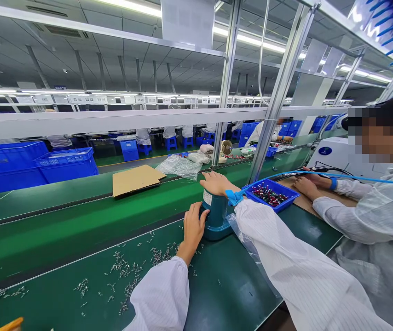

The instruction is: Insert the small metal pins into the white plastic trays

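A teal cylindrical device (220,208) with a white label and a wider base stands upright on the green bench. My left hand (192,227) is at its left side, thumb and fingers curved around a dark part of its edge. Over the top of the device lies my right hand (219,184), its fingers stretched out to the left. A blue band circles my right wrist. Many small metal pieces (124,264) are scattered on the bench left of my left hand. A clear plastic bag (243,236) lies partly under my right sleeve.
A blue tray (268,194) of small red and black parts sits right of the device. Beyond runs a green conveyor belt (79,223), with cardboard (136,179) at its far edge. Metal posts (279,92) rise ahead. At right, a co-worker's hands (309,184) work near a blue cable.
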### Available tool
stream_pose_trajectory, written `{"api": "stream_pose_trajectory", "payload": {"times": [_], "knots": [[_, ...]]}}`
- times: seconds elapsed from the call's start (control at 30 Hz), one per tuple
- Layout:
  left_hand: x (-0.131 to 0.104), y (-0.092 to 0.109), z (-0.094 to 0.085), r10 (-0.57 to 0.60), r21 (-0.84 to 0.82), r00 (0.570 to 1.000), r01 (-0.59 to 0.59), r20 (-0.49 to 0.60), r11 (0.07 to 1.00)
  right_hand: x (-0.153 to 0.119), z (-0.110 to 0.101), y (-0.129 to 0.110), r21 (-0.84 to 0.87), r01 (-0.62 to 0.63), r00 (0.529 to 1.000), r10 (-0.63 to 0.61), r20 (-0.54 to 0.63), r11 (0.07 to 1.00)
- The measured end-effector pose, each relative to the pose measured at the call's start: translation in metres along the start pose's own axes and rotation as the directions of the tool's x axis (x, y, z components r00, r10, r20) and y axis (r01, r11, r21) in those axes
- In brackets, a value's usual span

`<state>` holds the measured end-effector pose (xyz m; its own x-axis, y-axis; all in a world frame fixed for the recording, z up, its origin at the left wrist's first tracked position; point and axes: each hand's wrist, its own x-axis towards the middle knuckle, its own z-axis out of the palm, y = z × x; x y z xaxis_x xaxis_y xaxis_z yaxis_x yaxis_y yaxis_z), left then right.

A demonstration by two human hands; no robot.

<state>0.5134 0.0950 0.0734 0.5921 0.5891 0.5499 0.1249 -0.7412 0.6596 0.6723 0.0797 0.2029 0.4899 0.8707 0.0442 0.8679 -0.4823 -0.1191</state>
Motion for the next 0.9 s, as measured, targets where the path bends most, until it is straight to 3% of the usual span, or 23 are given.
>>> {"api": "stream_pose_trajectory", "payload": {"times": [0.17,0.33,0.5,0.77,0.9], "knots": [[-0.002,0.001,-0.002,-0.041,-0.047,0.999,0.040,-0.028,0.998,-0.002,-0.002,-0.002,0.012,-0.007,1.000,0.007,0.003,1.000],[-0.016,-0.010,-0.006,-0.190,-0.080,0.978,0.182,-0.092,0.980,-0.002,-0.003,-0.002,0.031,-0.012,1.000,0.012,0.010,0.999],[-0.027,-0.020,-0.002,-0.286,-0.086,0.957,0.281,-0.045,0.956,-0.001,-0.003,0.001,0.040,-0.007,1.000,0.006,0.027,0.999],[-0.030,-0.022,0.004,-0.338,-0.016,0.941,0.338,-0.030,0.941,-0.002,-0.008,0.000,0.074,0.019,0.999,-0.021,0.026,0.997],[-0.031,-0.023,0.008,-0.353,0.014,0.935,0.353,-0.044,0.935,-0.007,-0.021,0.013,0.141,0.058,0.998,-0.061,0.014,0.988]]}}
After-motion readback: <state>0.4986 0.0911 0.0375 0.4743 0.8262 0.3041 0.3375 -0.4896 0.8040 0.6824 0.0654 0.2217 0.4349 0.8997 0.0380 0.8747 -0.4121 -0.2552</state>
